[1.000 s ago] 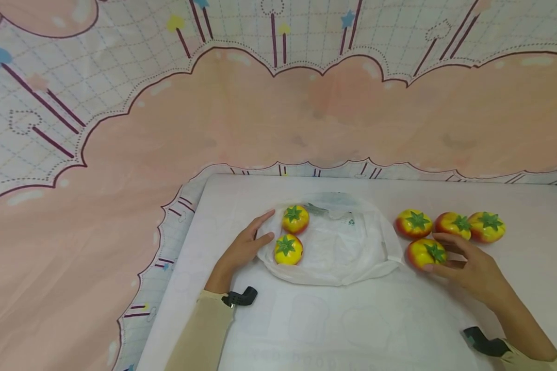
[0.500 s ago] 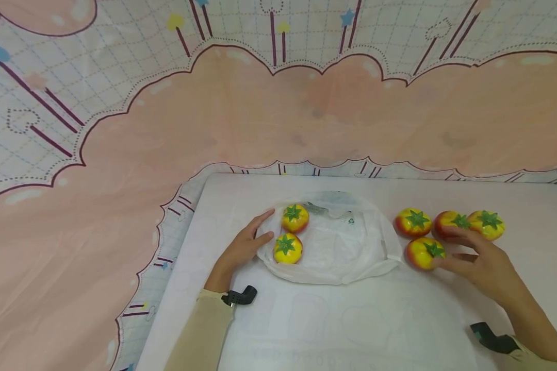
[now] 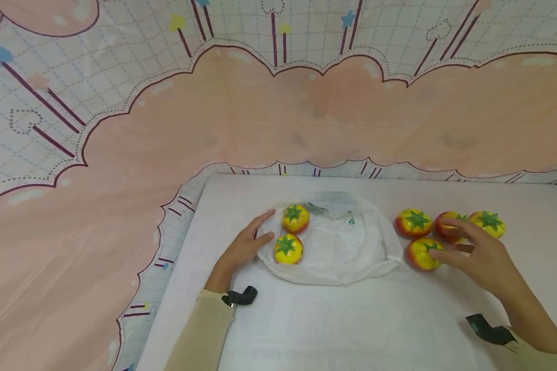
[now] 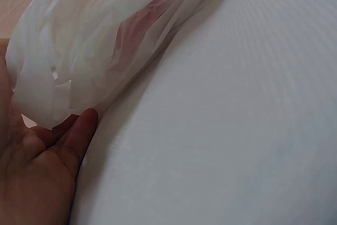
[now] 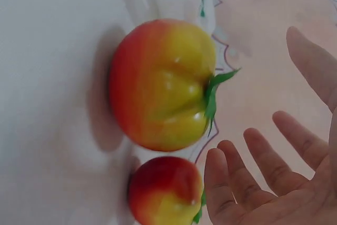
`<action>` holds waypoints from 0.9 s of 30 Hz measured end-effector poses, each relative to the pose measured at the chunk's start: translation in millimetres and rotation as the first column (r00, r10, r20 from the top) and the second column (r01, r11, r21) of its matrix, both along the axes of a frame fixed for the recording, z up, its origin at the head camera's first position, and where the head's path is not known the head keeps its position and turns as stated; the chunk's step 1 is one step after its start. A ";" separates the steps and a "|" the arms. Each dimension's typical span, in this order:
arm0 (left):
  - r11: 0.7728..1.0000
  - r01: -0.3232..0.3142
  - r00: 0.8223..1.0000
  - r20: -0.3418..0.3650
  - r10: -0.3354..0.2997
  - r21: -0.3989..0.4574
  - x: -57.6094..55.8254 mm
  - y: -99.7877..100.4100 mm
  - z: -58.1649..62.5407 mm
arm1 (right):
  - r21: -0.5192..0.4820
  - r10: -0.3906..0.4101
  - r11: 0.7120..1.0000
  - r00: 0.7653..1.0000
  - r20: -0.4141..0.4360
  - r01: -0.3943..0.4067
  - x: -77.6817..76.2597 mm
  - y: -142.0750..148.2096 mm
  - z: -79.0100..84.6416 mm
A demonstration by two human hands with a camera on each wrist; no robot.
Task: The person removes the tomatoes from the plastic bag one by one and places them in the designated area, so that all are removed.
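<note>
White plastic bag (image 3: 325, 273) spread on the desk (image 3: 353, 330), towards its far edge and nearer the left edge than the right. Two yellow-and-red fruits (image 3: 288, 250) within the bag's rim, at its left side, one behind the other, green leaf tops up. Left hand (image 3: 243, 250) at the bag's left side, thumb and forefinger spread apart, touching the plastic. Loose group of four like fruits right of the bag: three in a row (image 3: 413, 224) along the far edge, a nearer fruit (image 3: 420, 254) in front of the row's left end. Right hand (image 3: 482, 263) just beside that one, on the side towards the desk's right edge; fingers spread, gripping nothing, a gap to the fruit in the right wrist view. Beige sleeves (image 3: 201, 330), black wrist devices (image 3: 489, 330). Beyond the far edge, a peach-coloured printed cloth (image 3: 306, 118).
</note>
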State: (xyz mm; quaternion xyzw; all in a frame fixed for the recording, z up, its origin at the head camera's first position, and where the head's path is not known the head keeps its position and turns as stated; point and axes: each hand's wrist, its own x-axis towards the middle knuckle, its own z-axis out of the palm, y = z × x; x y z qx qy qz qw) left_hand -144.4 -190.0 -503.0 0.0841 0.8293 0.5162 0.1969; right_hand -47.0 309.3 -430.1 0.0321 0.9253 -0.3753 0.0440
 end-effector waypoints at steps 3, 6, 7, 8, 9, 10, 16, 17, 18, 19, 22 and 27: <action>1.000 0.006 1.000 -0.006 -0.006 -0.006 0.1 0.0 0.3 | 0.000 0.014 1.000 0.999 -0.032 -0.014 -2.5 -4.9 2.3; 1.000 0.007 1.000 -0.008 -0.007 -0.006 0.2 0.1 0.7 | 0.009 0.023 1.000 0.998 -0.052 -0.023 -5.4 -10.2 3.8; 1.000 0.006 1.000 -0.007 -0.006 -0.007 0.3 0.2 0.9 | 0.008 0.025 1.000 0.998 -0.056 -0.025 -6.3 -12.1 4.6; 1.000 0.005 1.000 -0.005 -0.005 -0.008 0.3 0.2 1.1 | 0.008 0.030 1.000 0.997 -0.066 -0.030 -7.0 -14.1 5.1; 1.000 0.003 1.000 -0.004 -0.003 -0.010 0.4 0.2 1.2 | 0.005 0.035 0.999 0.996 -0.078 -0.034 -7.7 -16.0 5.7; 1.000 0.001 1.000 -0.002 -0.001 -0.012 0.5 0.1 1.3 | 0.003 0.039 0.999 0.995 -0.089 -0.038 -8.4 -18.0 6.1; 1.000 -0.006 1.000 0.005 0.006 -0.013 0.9 0.4 2.5 | -0.025 0.067 0.997 0.988 -0.139 -0.072 -13.5 -30.7 7.3; 1.000 -0.006 1.000 0.007 0.006 -0.011 1.1 0.5 2.8 | -0.032 0.070 0.997 0.989 -0.130 -0.075 -14.7 -32.4 7.2; 1.000 -0.006 1.000 0.009 0.006 -0.009 1.3 0.6 3.0 | -0.042 0.074 0.996 0.990 -0.121 -0.080 -16.0 -34.1 7.0; 1.000 -0.006 1.000 0.009 0.006 -0.008 1.4 0.7 3.2 | -0.052 0.076 0.995 0.991 -0.106 -0.082 -17.5 -36.1 7.2; 1.000 -0.005 1.000 0.012 0.005 -0.006 1.8 0.8 3.7 | -0.071 0.080 0.994 0.995 -0.064 -0.084 -21.2 -42.6 8.2; 1.000 -0.005 1.000 0.010 0.005 -0.001 1.7 0.9 4.5 | -0.091 0.090 0.991 0.994 -0.061 -0.096 -26.2 -54.3 7.8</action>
